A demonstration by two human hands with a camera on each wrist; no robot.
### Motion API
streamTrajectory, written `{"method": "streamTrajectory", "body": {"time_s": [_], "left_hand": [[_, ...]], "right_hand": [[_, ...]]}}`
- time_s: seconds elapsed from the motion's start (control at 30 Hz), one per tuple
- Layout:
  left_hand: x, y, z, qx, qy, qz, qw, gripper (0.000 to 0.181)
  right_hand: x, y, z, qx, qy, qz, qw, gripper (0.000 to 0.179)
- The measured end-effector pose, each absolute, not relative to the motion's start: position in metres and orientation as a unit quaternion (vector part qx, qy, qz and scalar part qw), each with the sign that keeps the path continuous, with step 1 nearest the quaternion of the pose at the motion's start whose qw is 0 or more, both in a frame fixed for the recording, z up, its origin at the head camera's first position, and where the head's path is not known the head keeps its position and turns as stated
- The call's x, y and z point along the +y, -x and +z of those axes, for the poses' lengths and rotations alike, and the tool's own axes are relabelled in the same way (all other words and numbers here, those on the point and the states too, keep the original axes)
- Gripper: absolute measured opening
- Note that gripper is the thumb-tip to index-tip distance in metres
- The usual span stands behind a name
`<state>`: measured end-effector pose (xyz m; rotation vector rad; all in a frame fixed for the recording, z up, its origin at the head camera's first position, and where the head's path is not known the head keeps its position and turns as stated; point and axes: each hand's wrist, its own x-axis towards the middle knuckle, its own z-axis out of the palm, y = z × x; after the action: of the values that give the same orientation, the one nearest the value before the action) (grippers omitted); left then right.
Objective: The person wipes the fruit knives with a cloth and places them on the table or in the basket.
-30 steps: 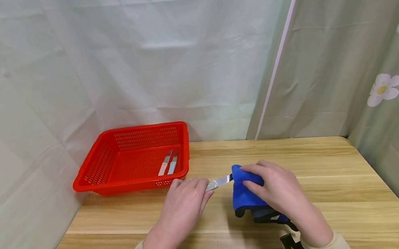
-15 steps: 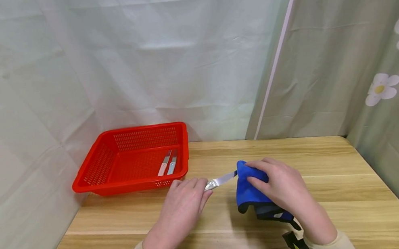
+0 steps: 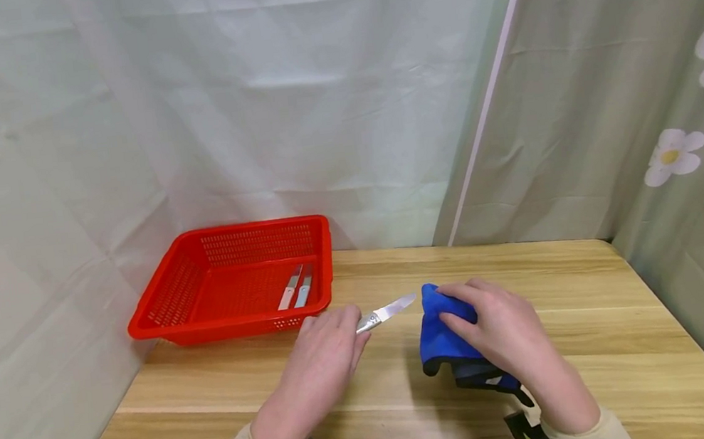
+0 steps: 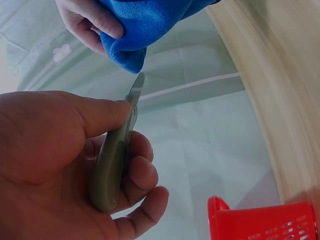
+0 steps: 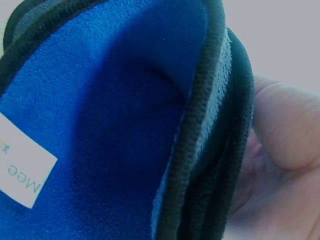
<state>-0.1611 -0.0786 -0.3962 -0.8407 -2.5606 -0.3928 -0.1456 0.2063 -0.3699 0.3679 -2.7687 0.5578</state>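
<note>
My left hand grips a folding knife by its pale green handle. The silver blade sticks out to the right, its tip just short of the cloth. In the left wrist view the thumb presses the handle of the knife against curled fingers. My right hand pinches a folded blue cloth with dark edging between thumb and fingers, above the table. Up close in the right wrist view, the cloth bears a white label and hides most of the fingers.
A red plastic basket stands at the back left of the wooden table. Inside lie a pink-handled knife and a light blue-handled knife, side by side with blades out. Pale curtains hang around the table.
The blade tip, earlier touching or behind the cloth's edge, is now bare and apart from it. The right hand has shifted slightly right with the cloth; the left has drawn back a little left.
</note>
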Motion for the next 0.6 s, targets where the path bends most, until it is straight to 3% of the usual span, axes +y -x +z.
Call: {"method": "streamTrajectory", "body": {"time_s": [0.3, 0.6], "left_hand": [[-0.089, 0.165, -0.393, -0.905, 0.283, -0.124, 0.292, 0.029], [-0.109, 0.167, -0.375, -0.915, 0.272, -0.069, 0.29, 0.031]], "right_hand": [[0.207, 0.144, -0.374, -0.96, -0.147, 0.185, 0.151, 0.038], [0.207, 0.146, -0.38, -0.957, -0.167, 0.185, 0.15, 0.038]]}}
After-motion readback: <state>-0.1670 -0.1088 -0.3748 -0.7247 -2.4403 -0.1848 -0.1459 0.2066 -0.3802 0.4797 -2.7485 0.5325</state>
